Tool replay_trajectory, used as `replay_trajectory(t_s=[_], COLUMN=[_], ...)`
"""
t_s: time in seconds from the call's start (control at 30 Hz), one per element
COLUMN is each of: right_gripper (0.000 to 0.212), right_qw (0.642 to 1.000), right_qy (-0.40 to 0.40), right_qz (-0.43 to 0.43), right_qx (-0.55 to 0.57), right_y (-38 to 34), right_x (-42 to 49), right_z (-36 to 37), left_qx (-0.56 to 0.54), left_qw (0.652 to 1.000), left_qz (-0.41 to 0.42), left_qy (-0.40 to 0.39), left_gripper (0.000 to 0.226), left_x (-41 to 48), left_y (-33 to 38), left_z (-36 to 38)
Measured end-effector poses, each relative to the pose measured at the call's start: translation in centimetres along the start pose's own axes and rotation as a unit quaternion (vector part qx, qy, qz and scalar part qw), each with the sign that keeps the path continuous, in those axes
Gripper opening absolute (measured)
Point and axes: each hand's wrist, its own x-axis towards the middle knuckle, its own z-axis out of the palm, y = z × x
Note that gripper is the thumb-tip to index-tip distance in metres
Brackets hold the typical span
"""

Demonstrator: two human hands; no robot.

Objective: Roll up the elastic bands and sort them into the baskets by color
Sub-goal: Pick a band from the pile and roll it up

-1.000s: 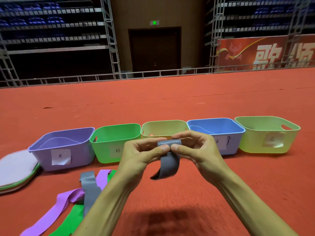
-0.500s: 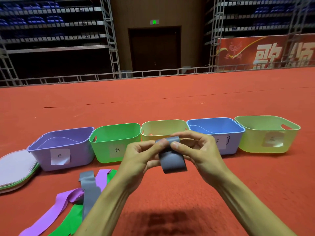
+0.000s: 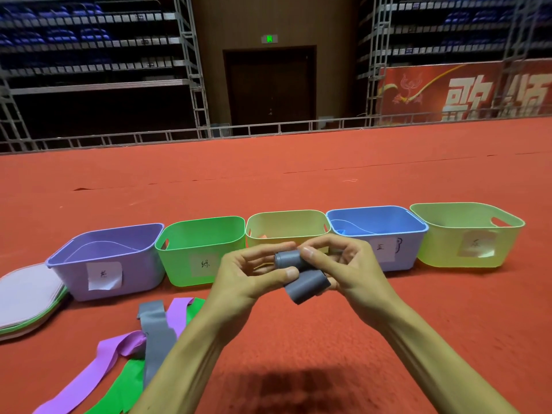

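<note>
1. Head view is showing both hands working in the air in front of the row of baskets. The left hand point(image 3: 248, 282) and the right hand point(image 3: 349, 273) are each pinching the grey band point(image 3: 307, 283) between thumb and fingertips, fingers curled close round a small roll.
2. That roll is sitting at the fingertips, and a short loose tail is curling beneath it toward the right palm.
3. To do this well, in my judgement, the thumbs should be keeping light tension on the tail while the fingertips are turning the roll, so the edges are staying aligned and the coil is not springing open.
4. One hand should be pinching the finished roll until it is over its basket. That is probably the far-right basket point(image 3: 442, 252), though its label is reading too blurred to be sure.
5. Compared with half a second ago, the tail is getting shorter and is curling rather than hanging flat, and the roll is looking thicker. The hands are staying in the same spot, and the loose bands point(image 3: 155, 333) on the carpet are lying unmoved.
</note>
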Motion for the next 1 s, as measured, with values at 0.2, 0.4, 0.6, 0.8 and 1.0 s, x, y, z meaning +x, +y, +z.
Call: replay_trajectory(t_s=[0.2,0.4,0.6,0.8,1.0], right_gripper=[0.019,0.032,0.022,0.024,0.038], right_qw=[0.999,0.999,1.0,0.999,0.999], right_qy=[-0.033,-0.04,0.009,0.017,0.035], right_qz=[-0.029,0.024,-0.014,-0.051,-0.029], right_qx=[0.002,0.019,0.003,0.005,0.023], right_y=[0.2,0.3,0.4,0.7,2.2], right_x=[-0.5,-0.5,-0.4,-0.8,-1.1], right_z=[-0.1,-0.3,-0.3,-0.8,-2.3], left_qx=[-0.032,0.034,0.023,-0.03,-0.059], left_qw=[0.998,0.998,0.999,0.999,0.996], left_qz=[-0.048,0.032,0.022,-0.028,-0.046], left_qy=[-0.005,0.029,0.03,0.022,0.057], left_gripper=[0.034,0.039,0.051,0.048,0.054], left_x=[-0.3,-0.2,-0.2,-0.3,0.5], left_y=[0.7,0.6,0.0,-0.7,-1.5], left_z=[0.7,0.7,1.1,1.8,2.6])
